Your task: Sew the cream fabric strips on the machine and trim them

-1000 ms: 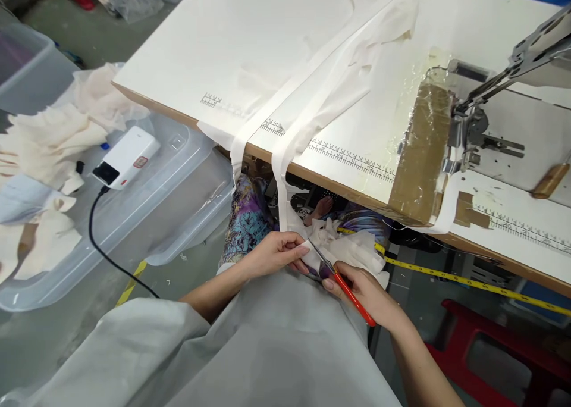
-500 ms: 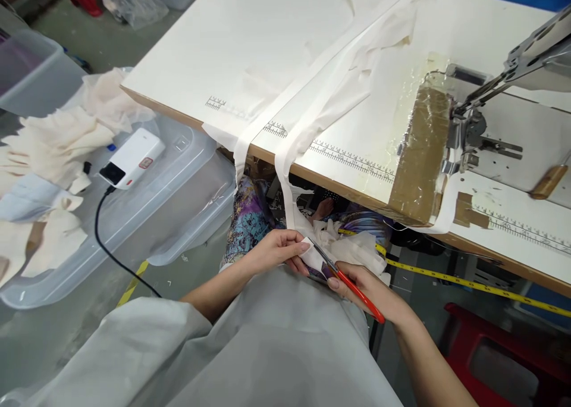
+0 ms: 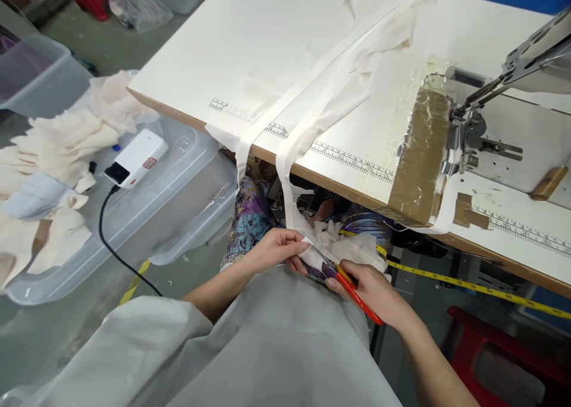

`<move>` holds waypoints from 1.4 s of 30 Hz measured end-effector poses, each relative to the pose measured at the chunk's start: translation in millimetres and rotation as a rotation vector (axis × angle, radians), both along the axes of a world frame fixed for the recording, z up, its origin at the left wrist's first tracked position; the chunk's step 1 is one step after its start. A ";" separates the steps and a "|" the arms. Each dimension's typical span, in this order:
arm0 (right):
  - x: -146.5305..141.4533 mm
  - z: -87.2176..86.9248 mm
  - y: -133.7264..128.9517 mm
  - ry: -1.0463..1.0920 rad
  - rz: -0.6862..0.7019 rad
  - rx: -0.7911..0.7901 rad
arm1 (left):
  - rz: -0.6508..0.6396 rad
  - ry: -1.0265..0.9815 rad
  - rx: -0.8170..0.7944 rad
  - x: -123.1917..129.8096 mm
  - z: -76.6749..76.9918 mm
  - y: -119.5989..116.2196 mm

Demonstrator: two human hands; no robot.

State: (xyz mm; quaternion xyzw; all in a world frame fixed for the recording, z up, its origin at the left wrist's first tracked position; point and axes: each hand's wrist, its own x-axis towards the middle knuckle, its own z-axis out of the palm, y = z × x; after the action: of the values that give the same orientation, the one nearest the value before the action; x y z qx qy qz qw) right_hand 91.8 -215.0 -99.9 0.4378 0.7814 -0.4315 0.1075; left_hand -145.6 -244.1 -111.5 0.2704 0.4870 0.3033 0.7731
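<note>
My left hand pinches the end of a white fabric strip above my lap. The strip hangs over the front edge of the white table. In my right hand is a pair of scissors with red handles; the blades point up and left, and their tips lie at the fabric by my left fingertips. Part of the pinched cloth is hidden by those fingers. More pale cloth lies bunched on my lap behind the blades.
A sewing machine stands on the right of the table. A yellow tape measure stretches to the right below the edge. On the left, a lidded clear bin carries a white cabled device and cloth pieces. A red stool is lower right.
The scissors' handles have spread a little apart, with the tips still at the fabric near my left fingers. The view has shifted slightly; my left hand has hardly moved.
</note>
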 end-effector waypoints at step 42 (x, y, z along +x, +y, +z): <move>-11.8 -14.0 -8.8 0.542 -0.392 0.010 | -0.491 0.295 0.453 21.4 50.4 33.7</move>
State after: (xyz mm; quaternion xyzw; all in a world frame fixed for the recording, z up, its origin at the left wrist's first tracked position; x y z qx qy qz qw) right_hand 80.1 -223.8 -114.0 0.4496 0.6846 -0.5409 -0.1914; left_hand -124.2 -210.4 -61.1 0.5844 0.4344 0.1667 0.6648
